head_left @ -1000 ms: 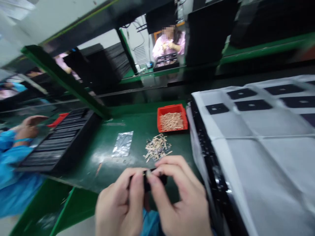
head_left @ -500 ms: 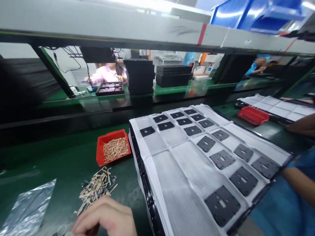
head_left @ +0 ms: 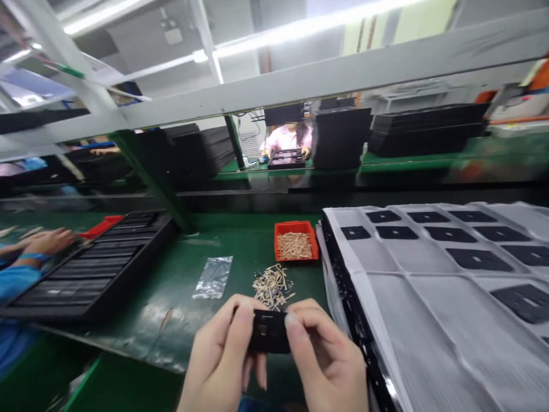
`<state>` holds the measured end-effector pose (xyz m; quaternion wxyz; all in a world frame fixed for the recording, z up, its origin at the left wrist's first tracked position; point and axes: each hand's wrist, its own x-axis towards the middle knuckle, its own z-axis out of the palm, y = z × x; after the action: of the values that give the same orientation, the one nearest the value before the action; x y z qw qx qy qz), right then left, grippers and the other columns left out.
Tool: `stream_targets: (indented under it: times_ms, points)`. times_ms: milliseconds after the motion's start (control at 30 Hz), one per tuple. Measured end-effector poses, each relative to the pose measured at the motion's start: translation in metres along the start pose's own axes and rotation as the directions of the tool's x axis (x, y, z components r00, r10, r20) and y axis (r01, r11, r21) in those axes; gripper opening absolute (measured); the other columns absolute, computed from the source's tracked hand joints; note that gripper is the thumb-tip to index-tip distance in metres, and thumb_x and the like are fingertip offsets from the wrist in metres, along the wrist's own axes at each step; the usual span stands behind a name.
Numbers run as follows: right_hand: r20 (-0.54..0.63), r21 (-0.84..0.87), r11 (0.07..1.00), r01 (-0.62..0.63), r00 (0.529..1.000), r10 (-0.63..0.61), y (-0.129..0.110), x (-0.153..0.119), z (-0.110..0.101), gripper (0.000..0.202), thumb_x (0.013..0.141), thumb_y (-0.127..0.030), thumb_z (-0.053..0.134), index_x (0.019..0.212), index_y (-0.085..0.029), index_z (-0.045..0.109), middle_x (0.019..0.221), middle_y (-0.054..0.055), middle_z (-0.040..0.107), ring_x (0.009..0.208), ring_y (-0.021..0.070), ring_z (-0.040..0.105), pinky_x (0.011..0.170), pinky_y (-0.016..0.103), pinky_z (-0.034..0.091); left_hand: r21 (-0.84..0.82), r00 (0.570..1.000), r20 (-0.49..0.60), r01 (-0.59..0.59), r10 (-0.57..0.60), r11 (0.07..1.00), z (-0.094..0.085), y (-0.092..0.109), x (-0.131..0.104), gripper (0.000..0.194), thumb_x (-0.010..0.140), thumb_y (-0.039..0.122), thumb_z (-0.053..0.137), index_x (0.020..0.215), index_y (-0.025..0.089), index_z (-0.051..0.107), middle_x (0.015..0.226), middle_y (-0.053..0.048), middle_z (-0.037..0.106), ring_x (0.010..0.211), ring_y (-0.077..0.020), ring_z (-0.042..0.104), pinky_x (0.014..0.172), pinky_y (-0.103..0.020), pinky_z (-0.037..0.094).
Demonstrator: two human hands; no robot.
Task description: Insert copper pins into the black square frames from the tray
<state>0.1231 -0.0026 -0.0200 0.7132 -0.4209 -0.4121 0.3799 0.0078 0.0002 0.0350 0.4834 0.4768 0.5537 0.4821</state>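
Observation:
Between my two hands, near the bench's front edge, is a small black rectangular plate (head_left: 270,335). My left hand (head_left: 225,355) pinches its left end, thumb on the near face. The right end sits between the thumb and fingers of my right hand (head_left: 323,355). Just beyond the plate lies a loose pile of small tan strips (head_left: 272,286) mixed with dark bits. Behind that pile, a red bin (head_left: 315,250) holds more tan strips. To my right, a white cloth-covered tray (head_left: 437,320) carries several flat black plates with small cut-outs (head_left: 478,259).
A clear plastic bag (head_left: 213,277) lies on the green bench (head_left: 184,320), left of the pile. Farther left stands a black tray (head_left: 98,280), with a co-worker's hands (head_left: 49,243) beside it. Stacked black trays (head_left: 341,137) and a seated person (head_left: 286,139) are across the bench.
The view has swung left, so the cloth-covered tray now appears farther right. Both my hands now show, holding the black plate; before, only one hand showed at the lower edge.

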Motion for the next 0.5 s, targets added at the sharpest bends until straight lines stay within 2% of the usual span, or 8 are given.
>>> stream_targets:
  times_ms: [100, 333, 500]
  points:
    - [0.016, -0.022, 1.0, 0.016, 1.0, -0.016, -0.007, -0.007, 0.0, 0.03, 0.099, -0.039, 0.069, 0.076, -0.021, 0.068, 0.079, 0.003, 0.066, 0.071, 0.0155, 0.066, 0.069, 0.025, 0.054, 0.049, 0.999, -0.028, -0.032, 0.033, 0.998, -0.001, 0.003, -0.006, 0.051, 0.095, 0.064, 0.069, 0.075, 0.018, 0.065, 0.051, 0.006, 0.049, 0.042, -0.0068, 0.045, 0.044, -0.017, 0.033]
    - [0.091, -0.123, 0.99, 0.074, 0.994, -0.063, -0.012, -0.02, -0.003, 0.028, 0.101, -0.034, 0.066, 0.076, -0.021, 0.067, 0.079, 0.003, 0.067, 0.071, 0.0159, 0.066, 0.068, 0.024, 0.055, 0.105, 1.0, -0.016, 0.012, -0.01, 0.994, -0.012, 0.006, -0.019, 0.041, 0.092, 0.057, 0.071, 0.077, 0.02, 0.063, 0.042, 0.009, 0.046, 0.037, -0.0071, 0.041, 0.045, -0.017, 0.034]
    - [0.099, -0.197, 0.967, 0.16, 0.985, -0.143, -0.01, -0.033, 0.002, 0.028, 0.102, -0.031, 0.06, 0.077, -0.021, 0.066, 0.078, 0.004, 0.067, 0.071, 0.0157, 0.065, 0.066, 0.025, 0.052, 0.179, 0.999, -0.034, 0.018, -0.012, 0.984, -0.018, 0.005, -0.022, 0.037, 0.08, 0.052, 0.079, 0.071, 0.021, 0.062, 0.043, 0.01, 0.045, 0.037, -0.0071, 0.039, 0.041, -0.016, 0.033]
